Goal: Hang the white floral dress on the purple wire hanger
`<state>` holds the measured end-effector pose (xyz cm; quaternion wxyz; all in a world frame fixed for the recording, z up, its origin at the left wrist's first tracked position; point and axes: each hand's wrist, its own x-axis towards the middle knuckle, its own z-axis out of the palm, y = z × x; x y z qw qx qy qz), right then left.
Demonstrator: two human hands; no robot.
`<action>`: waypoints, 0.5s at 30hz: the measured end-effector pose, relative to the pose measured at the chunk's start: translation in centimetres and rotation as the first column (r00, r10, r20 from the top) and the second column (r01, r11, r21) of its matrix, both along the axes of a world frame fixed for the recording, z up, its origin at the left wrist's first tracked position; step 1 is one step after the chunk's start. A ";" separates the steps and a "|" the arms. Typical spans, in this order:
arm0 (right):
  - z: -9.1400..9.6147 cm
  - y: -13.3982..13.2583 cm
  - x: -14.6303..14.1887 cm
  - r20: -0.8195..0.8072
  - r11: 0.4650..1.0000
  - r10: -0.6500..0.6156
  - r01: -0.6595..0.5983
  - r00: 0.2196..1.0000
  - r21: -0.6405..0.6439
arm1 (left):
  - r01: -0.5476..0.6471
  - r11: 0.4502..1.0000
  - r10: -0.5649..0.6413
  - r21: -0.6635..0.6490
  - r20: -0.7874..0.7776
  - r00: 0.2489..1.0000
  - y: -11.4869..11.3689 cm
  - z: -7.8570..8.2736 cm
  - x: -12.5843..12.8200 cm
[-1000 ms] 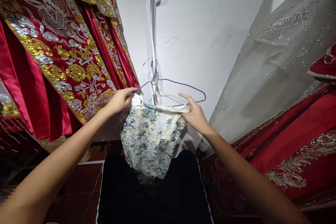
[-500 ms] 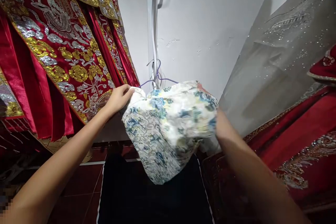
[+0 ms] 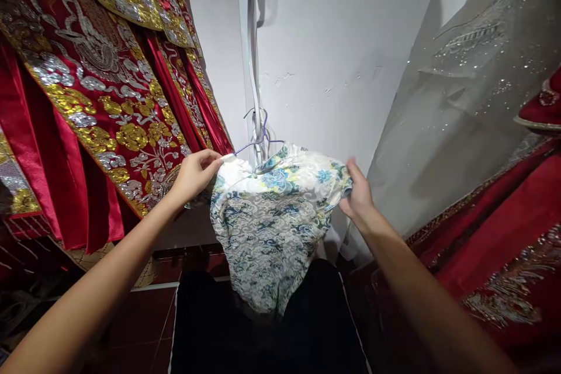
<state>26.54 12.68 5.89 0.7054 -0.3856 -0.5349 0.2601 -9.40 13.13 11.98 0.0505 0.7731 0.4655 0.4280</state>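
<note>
A short-sleeved floral blouse (image 3: 272, 216) in white, blue and yellow hangs spread in front of me. A thin purple wire hanger (image 3: 265, 134) shows above its neckline, the rest of it hidden inside the cloth. My left hand (image 3: 197, 175) pinches the blouse at its left shoulder, beside the end of the hanger. At the opposite side, my right hand (image 3: 357, 190) is closed on the edge of the right sleeve, with the fingers partly behind the fabric. The lower part of the blouse hangs down over my dark-clothed lap.
Red garments with gold and silver embroidery (image 3: 131, 111) hang at the left. On the right are a pale sparkling gown (image 3: 456, 99) and a red beaded garment (image 3: 495, 234). A white wall (image 3: 324, 29) with a vertical metal post (image 3: 251, 29) stands ahead.
My right hand has come out from behind the cloth to the sleeve edge. The blouse's right side, folded and blurred before, is now spread flatter. My left hand stays at the left shoulder.
</note>
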 end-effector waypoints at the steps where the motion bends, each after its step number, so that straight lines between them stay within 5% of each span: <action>1: 0.6 0.3 0.2 -0.061 0.999 0.023 -0.024 0.998 -0.021 | -0.017 1.000 0.017 0.006 -0.021 1.000 -0.1 0.4 0.2; 8: 5.4 2.4 0.1 -0.314 0.997 -0.015 0.037 0.949 0.062 | -0.151 0.969 0.172 0.197 -0.095 0.981 0.5 1.0 1.2; 11: 4.4 2.3 1.6 -0.359 0.998 -0.040 0.054 0.932 0.029 | -0.127 0.965 0.153 0.229 -0.102 0.983 -0.2 0.3 1.8; 15: 1.4 2.0 3.3 -0.352 0.994 -0.106 0.112 0.930 -0.005 | -0.098 0.953 0.077 0.288 0.083 0.994 -2.3 -0.2 3.4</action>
